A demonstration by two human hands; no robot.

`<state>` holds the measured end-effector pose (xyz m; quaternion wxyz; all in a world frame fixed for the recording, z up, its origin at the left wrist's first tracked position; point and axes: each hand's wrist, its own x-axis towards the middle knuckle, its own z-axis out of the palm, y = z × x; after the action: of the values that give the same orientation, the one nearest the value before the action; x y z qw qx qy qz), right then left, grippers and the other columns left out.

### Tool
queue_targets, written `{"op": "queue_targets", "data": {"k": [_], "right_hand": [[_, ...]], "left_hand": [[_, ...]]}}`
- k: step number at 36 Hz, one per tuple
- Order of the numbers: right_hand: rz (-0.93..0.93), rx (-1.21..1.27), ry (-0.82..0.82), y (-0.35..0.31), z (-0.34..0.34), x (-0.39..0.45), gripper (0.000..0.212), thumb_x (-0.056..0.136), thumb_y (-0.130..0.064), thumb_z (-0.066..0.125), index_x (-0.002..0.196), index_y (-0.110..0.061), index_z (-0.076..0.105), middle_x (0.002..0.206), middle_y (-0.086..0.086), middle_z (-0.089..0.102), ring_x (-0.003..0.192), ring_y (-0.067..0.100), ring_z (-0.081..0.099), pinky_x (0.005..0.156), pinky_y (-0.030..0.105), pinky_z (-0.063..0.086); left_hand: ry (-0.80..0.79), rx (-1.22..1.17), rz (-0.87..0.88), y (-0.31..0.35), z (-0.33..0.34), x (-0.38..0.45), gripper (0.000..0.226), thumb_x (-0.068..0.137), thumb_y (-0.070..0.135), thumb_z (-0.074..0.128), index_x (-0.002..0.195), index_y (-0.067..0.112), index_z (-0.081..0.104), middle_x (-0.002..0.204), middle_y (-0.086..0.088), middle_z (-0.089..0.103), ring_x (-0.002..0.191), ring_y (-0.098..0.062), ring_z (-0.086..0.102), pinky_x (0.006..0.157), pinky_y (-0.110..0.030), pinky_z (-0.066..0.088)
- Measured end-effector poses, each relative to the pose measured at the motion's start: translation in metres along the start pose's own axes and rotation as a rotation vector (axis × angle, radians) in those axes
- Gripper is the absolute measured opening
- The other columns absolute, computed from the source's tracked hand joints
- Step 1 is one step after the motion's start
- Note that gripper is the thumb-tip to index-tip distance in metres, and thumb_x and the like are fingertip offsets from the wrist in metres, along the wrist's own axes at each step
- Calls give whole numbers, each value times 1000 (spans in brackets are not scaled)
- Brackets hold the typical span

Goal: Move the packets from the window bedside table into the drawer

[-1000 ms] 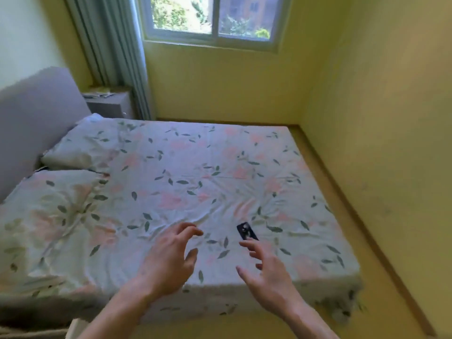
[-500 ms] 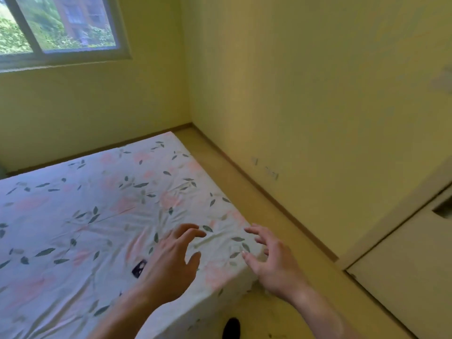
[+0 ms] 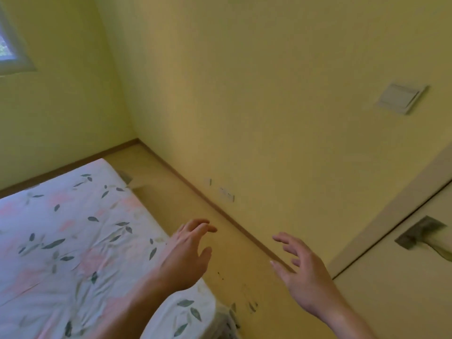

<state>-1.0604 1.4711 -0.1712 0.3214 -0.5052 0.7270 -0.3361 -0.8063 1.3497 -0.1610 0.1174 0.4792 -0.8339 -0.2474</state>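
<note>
While neither the packets nor the window bedside worktop are in shot, I'd call this the approach step: nothing picked up yet, and I'm just getting round the bed (image 3: 73, 241) to reach them. The drawer isn't visible either, so I can't tell where it sits.

My judgement on the next move: walk the floor strip (image 3: 195, 211) between the bed's right edge and the right wall (image 3: 269, 106), head toward the far end by the window (image 3: 9, 45), and get the worktop into view before any reach. Packets are probably thin and flat, so expect a pinch off the surface, not a full wrap.

Pose:
- left hand (image 3: 186, 258): held out in front, over the near right corner of the bed, back of the hand up. Fingers loosely curled and spread, thumb apart. Holding nothing, touching nothing.
- right hand (image 3: 300, 272): out over the floor strip, nearer the wall, palm turned inward toward the left hand. Fingers relaxed, slightly bent, spread. Empty too.
- Hands are well apart, with bare floor between them.

Other bits: door (image 3: 403, 302) with a handle (image 3: 423, 236) at near right, light switch (image 3: 401, 99) on the wall above it, low wall socket (image 3: 227, 194) near the skirting. The door edge is close to my right side, so mind the clearance when turning.
</note>
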Motion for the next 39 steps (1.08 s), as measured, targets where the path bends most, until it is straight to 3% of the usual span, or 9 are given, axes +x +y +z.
{"op": "queue_targets", "data": {"k": [2,7,13,18,29,39], "right_hand": [[-1,-4,8,10,-18,36,42,93,-33,70,127,-49,53,137,-37,41,126,-3,49,90,8,40],[-69,-15,-36,31,-48,138,42,92,-36,71,127,-52,52,139,-34,44,125,-6,48,101,19,43],[-179,-63,-173,28,-79,254,47,91,-35,71,132,-47,52,136,-40,42,127,-7,48,110,24,41],[-269,-102,-291,-3,-83,338,52,92,-33,71,139,-40,51,147,-25,44,132,-4,45,115,28,38],[-549,-130,-600,-117,5,519,55,91,-36,71,140,-47,47,150,-28,39,136,-6,40,118,28,36],[-657,-126,-683,-238,108,685,56,90,-35,72,140,-45,48,151,-27,39,137,-6,40,118,29,35]], "left_hand": [[-5,6,8,14,4,42,40,98,34,56,137,42,46,150,23,32,140,-4,32,118,-28,29],[45,0,-35,36,15,134,42,98,32,57,138,41,46,151,22,33,141,-5,32,116,-25,25],[137,-27,-219,39,12,202,48,98,33,58,142,45,41,157,23,26,145,-8,29,120,-32,28],[211,-6,-379,21,-6,227,53,98,36,59,145,47,37,161,24,19,148,-10,25,120,-37,27],[450,18,-749,-81,-63,282,55,98,37,59,146,49,34,162,23,19,148,-11,28,120,-39,27],[568,-16,-801,-205,-171,389,56,97,30,62,145,46,39,159,24,25,146,-10,29,119,-36,30]]}}
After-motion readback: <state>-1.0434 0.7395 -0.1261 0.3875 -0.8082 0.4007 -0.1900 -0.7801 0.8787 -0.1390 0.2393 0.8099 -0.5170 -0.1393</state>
